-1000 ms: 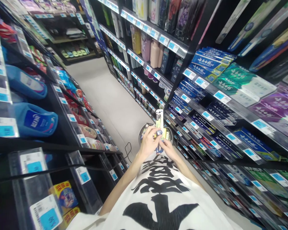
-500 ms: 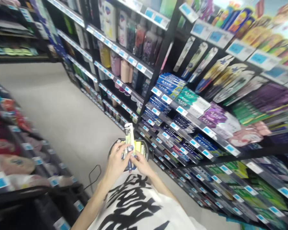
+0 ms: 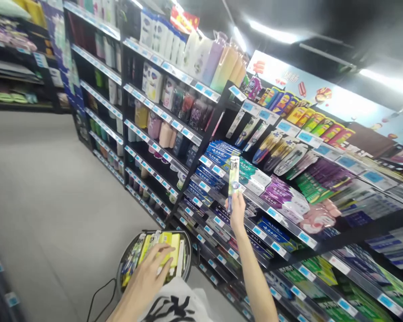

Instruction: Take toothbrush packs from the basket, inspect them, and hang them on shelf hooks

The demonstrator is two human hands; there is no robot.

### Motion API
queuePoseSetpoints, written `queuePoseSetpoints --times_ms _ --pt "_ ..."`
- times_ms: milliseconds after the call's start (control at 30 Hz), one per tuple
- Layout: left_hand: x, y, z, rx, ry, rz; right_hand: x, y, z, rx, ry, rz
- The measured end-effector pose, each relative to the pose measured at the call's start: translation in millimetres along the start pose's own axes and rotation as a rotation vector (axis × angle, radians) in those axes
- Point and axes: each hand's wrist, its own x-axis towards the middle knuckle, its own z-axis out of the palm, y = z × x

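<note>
My right hand (image 3: pixel 237 212) is closed round the lower end of a packaged toothbrush (image 3: pixel 234 172), held upright before the shelf of toothpaste boxes. Over a round dark basket (image 3: pixel 188 264) at my waist lies my left hand (image 3: pixel 152 268), fingers spread and bent, holding nothing that I can see. Its fingertips reach over yellow boxes (image 3: pixel 170 241) in the basket; whether they press on them I cannot tell. More toothbrush packs (image 3: pixel 134 255) fill the basket's left side. On the shelf behind the raised pack lie blue toothpaste boxes (image 3: pixel 218 152) and green ones (image 3: pixel 251 172).
Toothbrush packs (image 3: pixel 250 134) hang above the toothpaste, with purple boxes (image 3: pixel 278 192) further right. Bottles (image 3: pixel 161 129) stand on the shelves to the left. A black cord or strap (image 3: pixel 97 293) hangs by the basket. Grey floor (image 3: pixel 53 188) stretches along the aisle.
Both hands were together at the toothbrush pack over the basket. My right hand has carried it up and right to the shelf; my left has let go. The view has tilted up.
</note>
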Motion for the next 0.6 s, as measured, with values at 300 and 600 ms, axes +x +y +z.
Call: queuePoseSetpoints --times_ms 300,600 --pt "6.0 2.5 -11.9 0.016 -0.117 0.037 134.3 -53.2 8.1 -0.085 0.087 -0.186" --pt "9.8 -1.7 -20.3 0.046 -0.217 0.052 205.4 -68.9 26.9 -0.216 0.094 -0.326"
